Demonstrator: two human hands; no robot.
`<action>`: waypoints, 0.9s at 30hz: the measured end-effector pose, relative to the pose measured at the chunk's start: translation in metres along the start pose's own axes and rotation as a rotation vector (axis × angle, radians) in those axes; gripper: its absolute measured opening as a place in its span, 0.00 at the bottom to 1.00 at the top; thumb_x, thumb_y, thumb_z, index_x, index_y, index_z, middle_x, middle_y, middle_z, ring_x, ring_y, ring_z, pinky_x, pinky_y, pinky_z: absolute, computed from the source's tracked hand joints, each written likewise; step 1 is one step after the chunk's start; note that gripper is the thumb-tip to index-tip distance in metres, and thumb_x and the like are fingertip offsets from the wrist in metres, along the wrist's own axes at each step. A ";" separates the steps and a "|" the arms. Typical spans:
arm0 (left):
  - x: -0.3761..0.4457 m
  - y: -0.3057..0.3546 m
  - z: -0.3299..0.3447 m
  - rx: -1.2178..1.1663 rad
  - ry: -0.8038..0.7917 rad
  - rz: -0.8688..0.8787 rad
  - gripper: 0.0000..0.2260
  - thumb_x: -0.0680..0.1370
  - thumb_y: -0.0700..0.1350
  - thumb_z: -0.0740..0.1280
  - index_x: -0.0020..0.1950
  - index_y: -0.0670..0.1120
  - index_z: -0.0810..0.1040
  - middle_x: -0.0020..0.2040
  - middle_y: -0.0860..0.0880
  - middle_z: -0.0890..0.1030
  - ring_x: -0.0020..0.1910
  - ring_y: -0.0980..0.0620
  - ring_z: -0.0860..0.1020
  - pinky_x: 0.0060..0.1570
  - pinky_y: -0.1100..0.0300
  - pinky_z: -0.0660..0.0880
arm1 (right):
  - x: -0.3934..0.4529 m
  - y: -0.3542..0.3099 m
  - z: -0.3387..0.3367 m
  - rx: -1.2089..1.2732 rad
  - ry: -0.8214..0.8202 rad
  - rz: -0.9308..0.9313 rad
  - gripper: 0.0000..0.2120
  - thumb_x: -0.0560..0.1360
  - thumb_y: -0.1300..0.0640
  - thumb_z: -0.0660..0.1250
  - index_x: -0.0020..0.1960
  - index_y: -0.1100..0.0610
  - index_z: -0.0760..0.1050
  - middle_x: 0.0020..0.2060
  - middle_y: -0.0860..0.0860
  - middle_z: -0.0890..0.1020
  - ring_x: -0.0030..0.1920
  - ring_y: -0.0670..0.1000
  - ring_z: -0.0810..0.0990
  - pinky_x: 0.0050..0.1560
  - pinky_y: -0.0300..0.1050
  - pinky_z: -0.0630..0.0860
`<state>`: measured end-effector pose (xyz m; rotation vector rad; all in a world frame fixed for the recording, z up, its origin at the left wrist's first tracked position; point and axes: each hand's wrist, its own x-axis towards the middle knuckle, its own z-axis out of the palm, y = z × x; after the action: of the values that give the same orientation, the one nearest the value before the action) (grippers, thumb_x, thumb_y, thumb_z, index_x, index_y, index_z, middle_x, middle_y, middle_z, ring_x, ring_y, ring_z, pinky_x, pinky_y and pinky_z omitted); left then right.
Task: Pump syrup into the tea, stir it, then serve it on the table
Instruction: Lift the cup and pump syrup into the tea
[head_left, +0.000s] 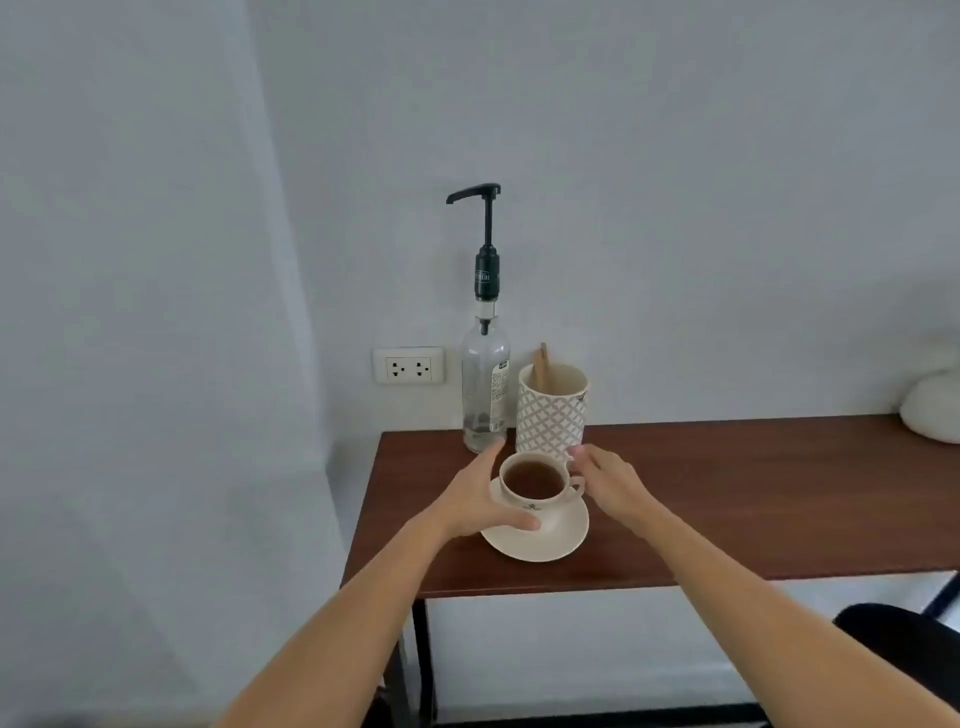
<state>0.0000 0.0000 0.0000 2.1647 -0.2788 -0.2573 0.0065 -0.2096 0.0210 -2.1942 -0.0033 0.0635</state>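
A cream cup of dark tea (535, 480) stands on a cream saucer (558, 538) near the left end of the brown table (753, 499). My left hand (480, 499) curls around the cup's left side, thumb resting on the saucer's front rim. My right hand (605, 480) is at the cup's handle on the right, fingertips touching it. Behind the cup stands a clear syrup bottle (485, 387) with a tall black pump (480, 195), its spout pointing left. Beside it a patterned mug (551, 410) holds wooden stirrers (542, 364).
A white wall socket (409, 365) sits left of the bottle. A white rounded object (932, 408) rests at the table's far right. A dark chair part (898, 639) shows at lower right. The table's left edge is near the saucer.
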 end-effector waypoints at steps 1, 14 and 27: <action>0.004 0.000 0.009 -0.065 0.040 0.013 0.59 0.62 0.50 0.85 0.84 0.49 0.53 0.77 0.57 0.68 0.79 0.51 0.65 0.72 0.57 0.64 | 0.005 0.005 0.004 0.088 -0.010 0.020 0.19 0.85 0.49 0.52 0.61 0.54 0.79 0.59 0.55 0.84 0.60 0.55 0.81 0.68 0.56 0.73; 0.022 -0.013 0.063 -0.185 0.487 0.063 0.40 0.57 0.50 0.85 0.64 0.64 0.71 0.58 0.69 0.81 0.59 0.68 0.79 0.55 0.77 0.71 | 0.038 0.039 0.017 0.368 -0.215 0.001 0.19 0.85 0.51 0.55 0.56 0.55 0.83 0.53 0.58 0.86 0.58 0.58 0.84 0.64 0.60 0.78; 0.018 0.040 -0.024 -0.189 0.542 0.134 0.38 0.54 0.52 0.84 0.61 0.58 0.75 0.53 0.61 0.84 0.54 0.62 0.82 0.53 0.67 0.78 | 0.057 -0.058 -0.023 0.234 -0.325 -0.263 0.21 0.86 0.52 0.53 0.57 0.63 0.80 0.50 0.62 0.86 0.47 0.49 0.85 0.47 0.37 0.81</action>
<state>0.0195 -0.0088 0.0452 1.9325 -0.0822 0.3639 0.0652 -0.1935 0.0787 -1.9114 -0.4441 0.2582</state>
